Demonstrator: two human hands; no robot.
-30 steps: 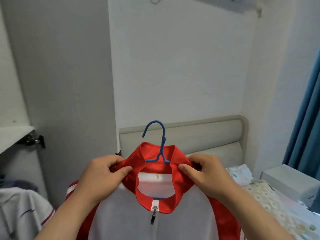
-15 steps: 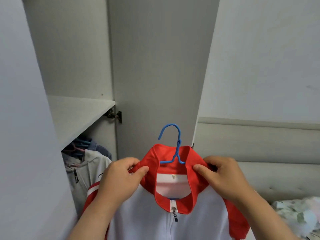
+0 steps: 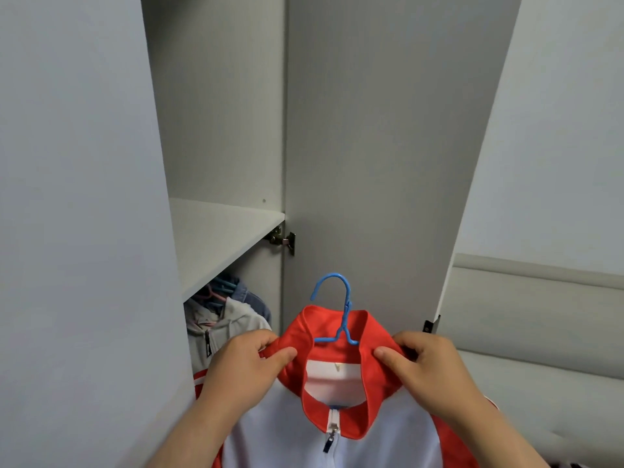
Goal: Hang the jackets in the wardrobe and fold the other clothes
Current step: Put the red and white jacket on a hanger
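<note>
Swung left since a second ago, the view now faces a tall open grey wardrobe (image 3: 216, 113), and a red-and-white zip-up sports jacket (image 3: 280, 430) has come along with it. At 6 o'clock it hangs on a blue plastic hanger (image 3: 346, 312), held up in front of the wardrobe's open door (image 3: 371, 146), not yet inside. At 7 o'clock the left hand (image 3: 246, 363) pinches the red collar (image 3: 314, 413) between curled fingers and thumb. At 5 o'clock the right hand (image 3: 429, 369) pinches the collar's other side the same way. The hanger's hook rises free above the collar, between both hands. At 9 o'clock sits a pale shelf (image 3: 216, 238). Beneath it, at 8 o'clock, a grey hooded zip jacket (image 3: 226, 324) and a denim garment (image 3: 251, 298) hang on a rail I cannot see. A padded beige headboard (image 3: 540, 298) shows at 4 o'clock.
</note>
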